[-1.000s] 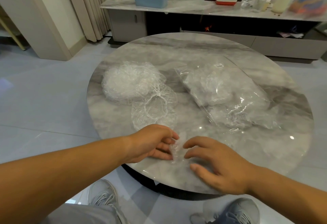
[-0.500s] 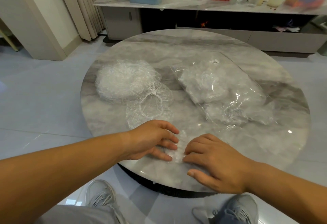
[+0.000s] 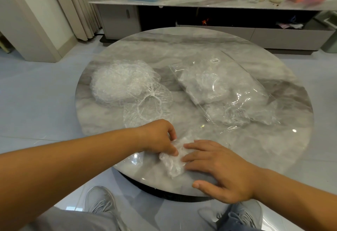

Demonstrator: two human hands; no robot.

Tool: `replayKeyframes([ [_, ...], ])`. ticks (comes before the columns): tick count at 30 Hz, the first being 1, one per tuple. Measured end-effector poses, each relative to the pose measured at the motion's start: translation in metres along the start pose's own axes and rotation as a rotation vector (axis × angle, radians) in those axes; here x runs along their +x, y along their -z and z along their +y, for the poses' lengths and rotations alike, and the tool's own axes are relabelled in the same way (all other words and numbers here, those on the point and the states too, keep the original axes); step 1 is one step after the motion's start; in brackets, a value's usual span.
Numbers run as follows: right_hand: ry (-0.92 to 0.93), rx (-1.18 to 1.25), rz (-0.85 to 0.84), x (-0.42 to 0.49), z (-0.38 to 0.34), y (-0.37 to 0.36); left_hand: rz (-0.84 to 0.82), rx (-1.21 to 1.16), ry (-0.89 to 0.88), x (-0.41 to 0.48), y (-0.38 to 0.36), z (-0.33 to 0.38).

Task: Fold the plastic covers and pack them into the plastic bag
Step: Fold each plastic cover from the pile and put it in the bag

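Crumpled cover (image 3: 172,165) sat at the table (image 3: 182,52)'s near edge, long axis pointing away from the person; left hand (image 3: 160,137) pinched its far end, right hand (image 3: 222,168) pressed flat-fingered on its side. Pretty sure the plastic bag (image 3: 228,92) ahead-right was closer to the right hand

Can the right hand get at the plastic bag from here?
Probably yes: the plastic bag lies ahead of the right hand, only bare table between; it presses the folded cover now.
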State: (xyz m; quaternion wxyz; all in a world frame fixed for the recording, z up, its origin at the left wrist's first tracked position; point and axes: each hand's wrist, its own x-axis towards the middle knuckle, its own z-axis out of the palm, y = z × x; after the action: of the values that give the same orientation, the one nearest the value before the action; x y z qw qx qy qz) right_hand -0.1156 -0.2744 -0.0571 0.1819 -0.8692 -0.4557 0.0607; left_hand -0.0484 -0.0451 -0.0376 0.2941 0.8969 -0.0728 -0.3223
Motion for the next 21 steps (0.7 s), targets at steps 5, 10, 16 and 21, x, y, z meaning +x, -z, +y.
replayKeyframes([
  [5,-0.45,0.523,0.333,0.016,-0.005,0.012,-0.053,-0.334,-0.043,-0.001,-0.001,-0.006],
  [10,-0.637,0.999,0.352,0.031,0.004,0.024,-0.063,-0.685,-0.022,-0.005,-0.003,-0.004],
  [16,-0.676,1.34,0.428,0.035,0.001,0.023,-0.186,-0.903,-0.012,-0.007,-0.003,-0.004],
  [21,-0.677,1.373,0.506,0.037,-0.002,0.032,-0.299,-0.911,0.016,-0.009,-0.004,-0.005],
])
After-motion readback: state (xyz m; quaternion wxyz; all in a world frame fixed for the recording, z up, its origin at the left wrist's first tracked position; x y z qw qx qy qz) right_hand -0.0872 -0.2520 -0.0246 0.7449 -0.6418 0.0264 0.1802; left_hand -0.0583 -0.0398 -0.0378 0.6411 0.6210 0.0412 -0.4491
